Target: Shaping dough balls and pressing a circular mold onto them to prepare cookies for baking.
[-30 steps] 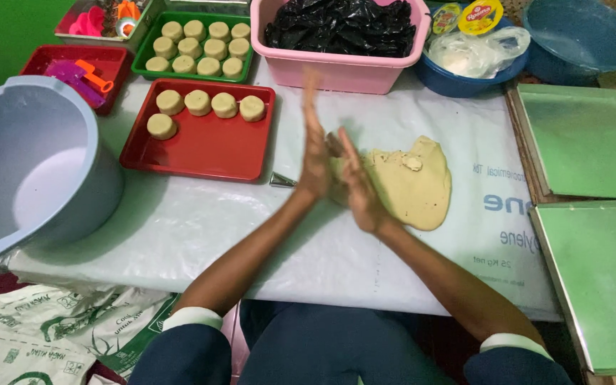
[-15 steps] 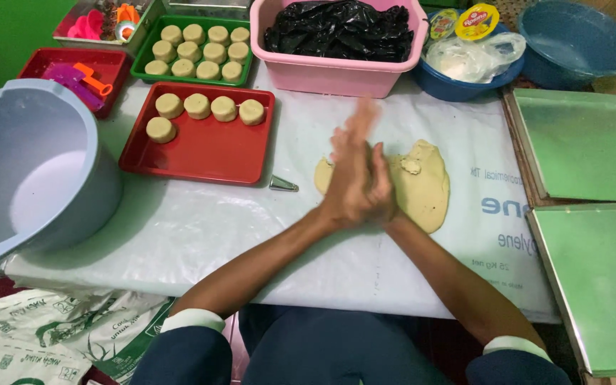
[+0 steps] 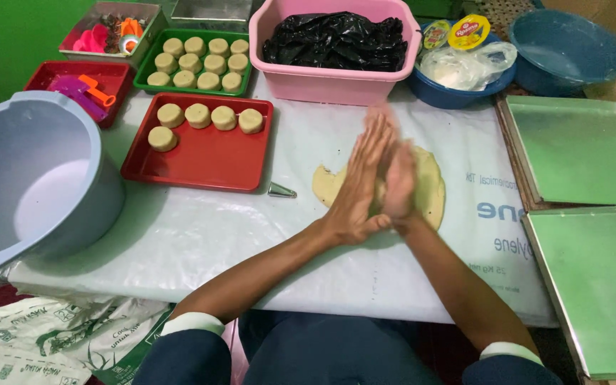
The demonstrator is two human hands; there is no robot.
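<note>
My left hand [image 3: 356, 187] and my right hand [image 3: 401, 184] are pressed palm to palm above the table, fingers stretched out and blurred. Whether anything lies between the palms is hidden. Right under and behind them a flat sheet of pale dough [image 3: 430, 187] lies on the white plastic table cover [image 3: 201, 235]. A small metal cone-shaped cutter [image 3: 281, 190] sits just left of the dough. Farther left, a red tray [image 3: 208, 153] holds several round dough pieces [image 3: 197, 115].
A big grey bucket [image 3: 30, 178] stands at the left edge. Behind are a green tray [image 3: 245, 75] of dough rounds, a pink tub [image 3: 322, 82] with a black bag, two blue bowls [image 3: 458, 96] [image 3: 568, 50] and a red tray [image 3: 44, 75] of plastic tools. Two metal baking sheets [image 3: 579, 153] [image 3: 600, 285] lie right.
My hands have slid against each other, palms rubbing, and drifted a little right over the dough sheet. Nothing on the table has moved.
</note>
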